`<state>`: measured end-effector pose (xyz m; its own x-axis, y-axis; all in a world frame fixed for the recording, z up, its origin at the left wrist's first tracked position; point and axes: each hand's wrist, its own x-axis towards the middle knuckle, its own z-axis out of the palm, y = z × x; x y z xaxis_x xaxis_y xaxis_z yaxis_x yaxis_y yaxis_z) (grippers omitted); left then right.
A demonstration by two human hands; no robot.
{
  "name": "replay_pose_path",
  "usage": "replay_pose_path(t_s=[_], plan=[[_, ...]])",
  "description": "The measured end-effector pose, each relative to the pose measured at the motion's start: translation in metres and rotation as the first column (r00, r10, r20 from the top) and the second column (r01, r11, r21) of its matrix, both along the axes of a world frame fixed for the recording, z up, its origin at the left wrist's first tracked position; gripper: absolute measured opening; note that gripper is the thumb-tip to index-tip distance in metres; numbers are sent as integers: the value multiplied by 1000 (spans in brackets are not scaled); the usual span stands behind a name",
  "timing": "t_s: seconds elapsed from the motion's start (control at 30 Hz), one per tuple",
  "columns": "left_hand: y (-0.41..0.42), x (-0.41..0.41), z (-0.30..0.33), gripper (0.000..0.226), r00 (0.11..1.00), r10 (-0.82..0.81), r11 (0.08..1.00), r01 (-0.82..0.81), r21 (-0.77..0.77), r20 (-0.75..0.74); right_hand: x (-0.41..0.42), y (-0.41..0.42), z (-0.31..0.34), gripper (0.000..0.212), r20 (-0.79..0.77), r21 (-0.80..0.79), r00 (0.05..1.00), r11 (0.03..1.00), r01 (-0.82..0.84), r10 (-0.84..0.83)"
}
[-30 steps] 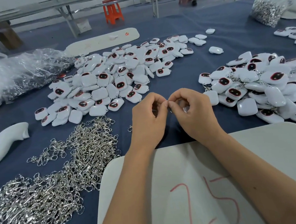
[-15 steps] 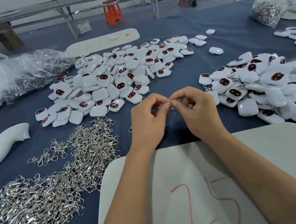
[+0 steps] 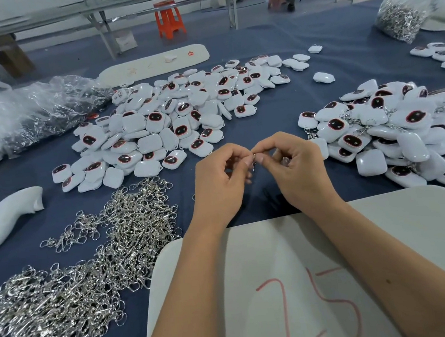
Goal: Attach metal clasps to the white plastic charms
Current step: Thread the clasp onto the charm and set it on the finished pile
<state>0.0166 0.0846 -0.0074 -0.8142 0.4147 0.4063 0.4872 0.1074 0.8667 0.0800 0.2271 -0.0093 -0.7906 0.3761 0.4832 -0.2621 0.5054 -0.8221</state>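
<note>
Pinching one small metal clasp (image 3: 253, 160) between thumbs and forefingers of left hand (image 3: 221, 180) and right hand (image 3: 296, 169), fingertips meeting above the blue cloth (image 3: 273, 63). Cannot tell whether a charm sits inside the curled right fingers. Best done with the clasp kept steady and turned so its opening meets the charm's loop. Bare charms (image 3: 163, 125) heaped just beyond; loose clasps (image 3: 94, 256) piled left; finished charms (image 3: 391, 130) right.

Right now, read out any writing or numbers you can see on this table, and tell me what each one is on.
"25", in red marker, on the near white board.
Red and orange marks on the far white board: too small to read.
Label on the white handle-shaped piece: blurred, unreadable.
</note>
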Motion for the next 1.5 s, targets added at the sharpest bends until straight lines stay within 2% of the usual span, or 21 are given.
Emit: replay_pose_path(t_s=[0.13, 0.47, 0.7, 0.8, 0.9, 1.1, 1.23, 1.4, 1.5], plan=[[-1, -1, 0, 17, 999, -18, 999, 17, 31, 50, 0, 1, 1, 19, 19, 5, 1000, 1000, 2, -2], [-1, 1, 1, 16, 991, -48, 997, 40, 68, 122, 1, 0, 1, 22, 43, 7, 999, 1000, 4, -4], [5, 8, 1, 15, 998, -5, 1000, 5, -4, 68, 2, -1, 3, 16, 48, 3, 999, 1000, 26, -26], [11, 11, 1, 17, 998, 39, 999, -41, 34, 42, 2, -1, 3, 15, 21, -20, 998, 998, 54, -53], [15, 13, 0, 18, 997, 68, 996, -69, 63, 22, 2, 1, 2, 17, 19, -91, 999, 995, 37, -36], [18, 14, 0, 16, 996, 85, 992, -83, 92, -19, 1, 7, 1, 20, 31, -346, 989, 930, -126, 146], [22, 18, 0, 15, 996, 88, 987, -89, 134, 14, 1, 10, 1, 16, 27, -418, 978, 891, -178, 208], [29, 24, 1, 15, 991, 116, 979, -125, 160, 60, 1, 11, 1, 24, -1, -558, 977, 810, -178, 214], [28, 24, 3, 15, 992, 100, 980, -110, 168, 71, 1, 11, 0, 15, 1, -573, 974, 798, -186, 227]])
